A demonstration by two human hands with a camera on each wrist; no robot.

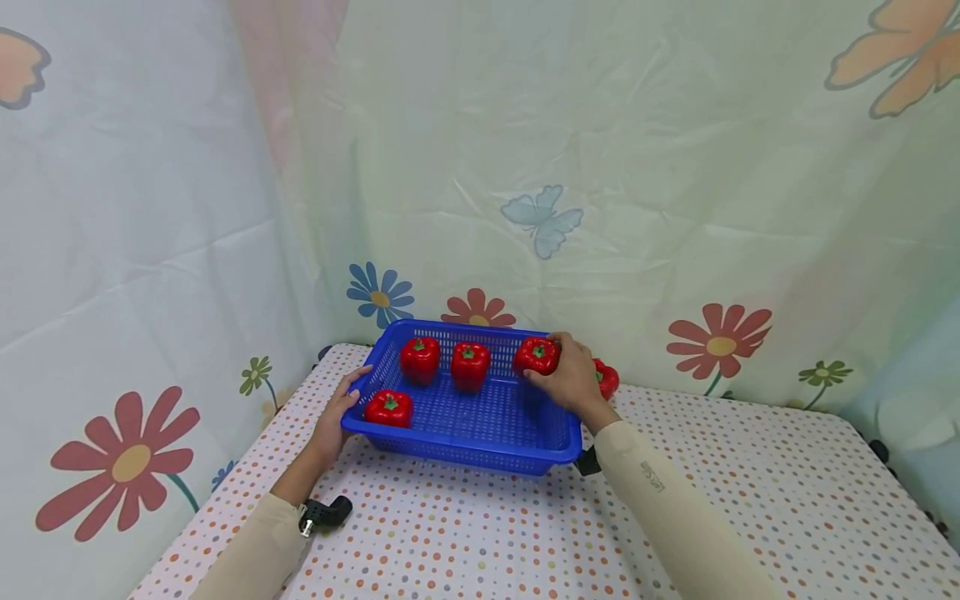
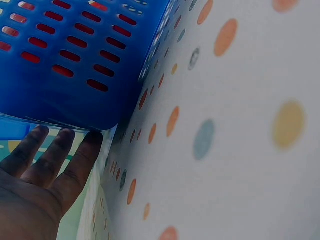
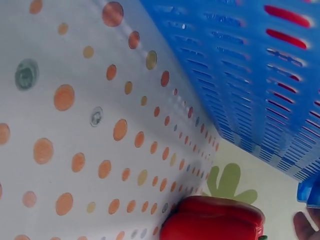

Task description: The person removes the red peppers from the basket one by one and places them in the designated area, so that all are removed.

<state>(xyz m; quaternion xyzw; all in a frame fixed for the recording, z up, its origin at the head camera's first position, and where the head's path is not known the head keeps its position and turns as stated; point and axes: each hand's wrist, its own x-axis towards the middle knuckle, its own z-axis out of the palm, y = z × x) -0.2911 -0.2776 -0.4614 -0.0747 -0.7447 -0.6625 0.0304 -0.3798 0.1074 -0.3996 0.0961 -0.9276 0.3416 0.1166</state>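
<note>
A blue plastic basket [image 1: 465, 454] with slotted walls stands on the table. My right hand [image 1: 573, 379] reaches over its right end and grips a red bell pepper [image 1: 537, 355] at the back right corner. Three more red bell peppers are inside: one at the back left [image 1: 420, 360], one at the back middle [image 1: 470, 367] and one at the front left [image 1: 388, 408]. My left hand [image 1: 332, 425] lies along the basket's left end, its extended fingers [image 2: 75, 167] touching the wall. Another red bell pepper [image 3: 212, 220] lies outside, beside the right end, partly hidden by my right hand.
A white dotted cloth [image 1: 480, 542] covers the table. Behind and to the left hangs a pale curtain [image 1: 637, 208] printed with flowers and butterflies, close to the basket's back edge. Dark clips [image 1: 879, 451] sit along the table's right edge.
</note>
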